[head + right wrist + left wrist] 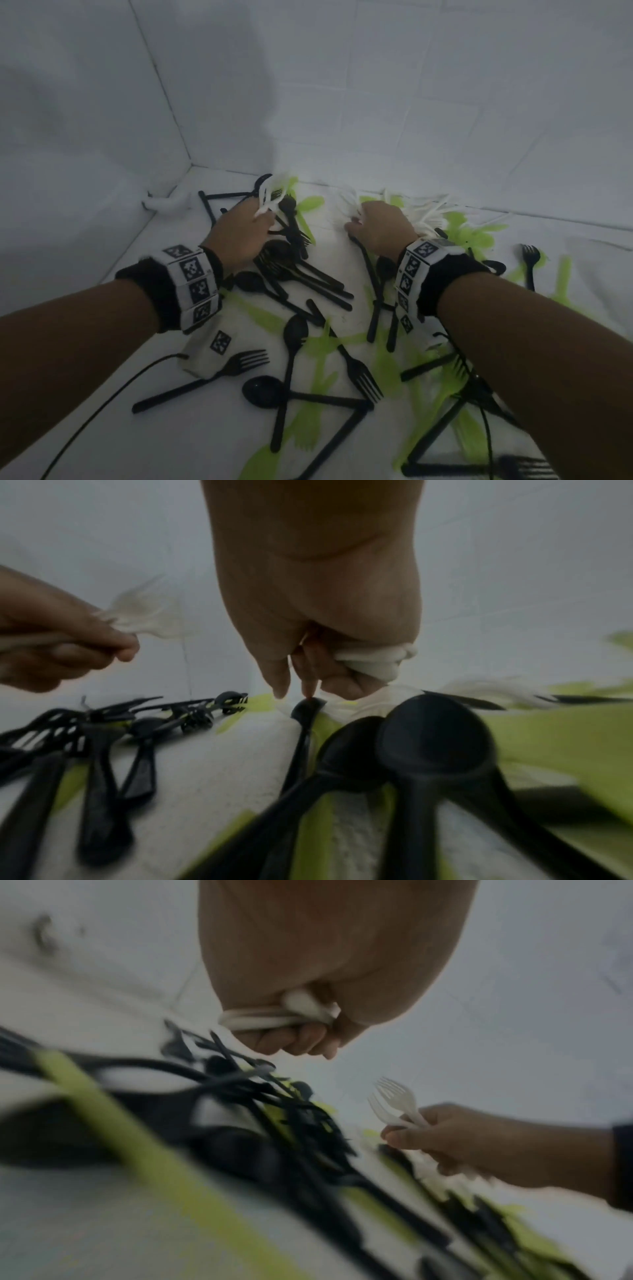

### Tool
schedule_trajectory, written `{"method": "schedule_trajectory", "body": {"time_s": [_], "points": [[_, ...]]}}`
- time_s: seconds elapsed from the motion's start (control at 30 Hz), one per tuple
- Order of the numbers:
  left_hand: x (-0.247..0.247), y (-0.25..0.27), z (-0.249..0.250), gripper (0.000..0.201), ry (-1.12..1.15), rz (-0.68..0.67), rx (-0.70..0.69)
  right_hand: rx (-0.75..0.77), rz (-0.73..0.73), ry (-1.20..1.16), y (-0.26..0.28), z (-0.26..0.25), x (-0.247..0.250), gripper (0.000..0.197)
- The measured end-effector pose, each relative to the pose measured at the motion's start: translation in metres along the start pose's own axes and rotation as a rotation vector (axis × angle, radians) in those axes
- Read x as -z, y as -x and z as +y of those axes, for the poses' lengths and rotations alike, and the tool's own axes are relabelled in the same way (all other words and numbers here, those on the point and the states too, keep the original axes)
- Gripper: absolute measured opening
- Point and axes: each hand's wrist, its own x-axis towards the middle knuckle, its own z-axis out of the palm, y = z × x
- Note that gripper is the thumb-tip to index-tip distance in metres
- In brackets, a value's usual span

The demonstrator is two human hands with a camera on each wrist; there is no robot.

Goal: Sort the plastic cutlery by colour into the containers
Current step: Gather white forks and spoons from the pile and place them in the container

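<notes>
A white tabletop (191,431) carries a scatter of black cutlery (294,274) and green cutlery (387,363). At the scatter's far edge, both hands grip white cutlery: the left hand (239,236) a bunch of white forks (270,195), the right hand (380,226) a white bundle (428,212). No readable writing shows.

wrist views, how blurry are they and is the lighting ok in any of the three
All three views are dim and greyish. Head view: sharpest in the middle, the black fork reads clearly, edges smear. Left wrist view: the left hand and the white forks in the right hand are fairly clear, the pile below is streaked. Right wrist view: the near black spoon looms soft and stretched.
</notes>
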Motion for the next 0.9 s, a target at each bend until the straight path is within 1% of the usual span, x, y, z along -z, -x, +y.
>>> {"method": "schedule_trajectory", "body": {"time_s": [0.1, 0.17, 0.2, 0.27, 0.33, 0.43, 0.5, 0.53, 0.57, 0.6, 0.67, 0.7, 0.77, 0.83, 0.9], "points": [[0.012, 0.004, -0.024, 0.034, -0.224, 0.078, -0.048, 0.034, -0.078, 0.161, -0.01, -0.007, -0.008, 0.02], [0.019, 0.004, -0.04, 0.036, -0.295, 0.112, -0.042, 0.03, -0.082, 0.237, -0.013, -0.014, -0.01, 0.018], [0.022, 0.004, -0.046, 0.034, -0.313, 0.098, -0.02, 0.034, -0.078, 0.261, -0.015, -0.018, -0.01, 0.016], [0.024, 0.006, -0.053, 0.025, -0.364, -0.007, 0.038, 0.057, -0.06, 0.289, -0.016, -0.025, -0.009, 0.012], [0.021, 0.008, -0.053, 0.018, -0.407, -0.123, 0.062, 0.096, -0.041, 0.271, -0.017, -0.033, -0.009, 0.015], [0.007, 0.015, -0.046, 0.011, -0.402, -0.224, -0.006, 0.12, 0.005, 0.142, -0.017, -0.047, -0.006, 0.021], [-0.002, 0.02, -0.039, 0.014, -0.376, -0.297, -0.058, 0.117, 0.069, 0.057, -0.017, -0.056, -0.001, 0.026], [-0.005, 0.022, -0.037, 0.016, -0.347, -0.311, -0.079, 0.114, 0.104, 0.007, -0.017, -0.059, 0.002, 0.028], [-0.005, 0.024, -0.035, 0.018, -0.309, -0.301, -0.102, 0.112, 0.137, -0.047, -0.017, -0.063, 0.005, 0.03], [-0.003, 0.025, -0.035, 0.019, -0.284, -0.264, -0.138, 0.116, 0.169, -0.099, -0.018, -0.066, 0.007, 0.032], [0.005, 0.022, -0.037, 0.021, -0.32, -0.14, -0.225, 0.119, 0.233, -0.195, -0.019, -0.07, 0.008, 0.036], [0.01, 0.017, -0.041, 0.021, -0.347, -0.083, -0.242, 0.116, 0.276, -0.238, -0.019, -0.072, 0.01, 0.036], [0.024, 0.003, -0.05, 0.019, -0.388, -0.009, -0.2, 0.113, 0.384, -0.301, -0.015, -0.077, 0.013, 0.034], [0.036, -0.015, -0.058, 0.016, -0.451, 0.011, -0.123, 0.12, 0.463, -0.362, -0.008, -0.082, 0.016, 0.03], [0.043, -0.034, -0.063, 0.01, -0.49, -0.009, -0.058, 0.116, 0.468, -0.42, -0.002, -0.089, 0.015, 0.029]]}}
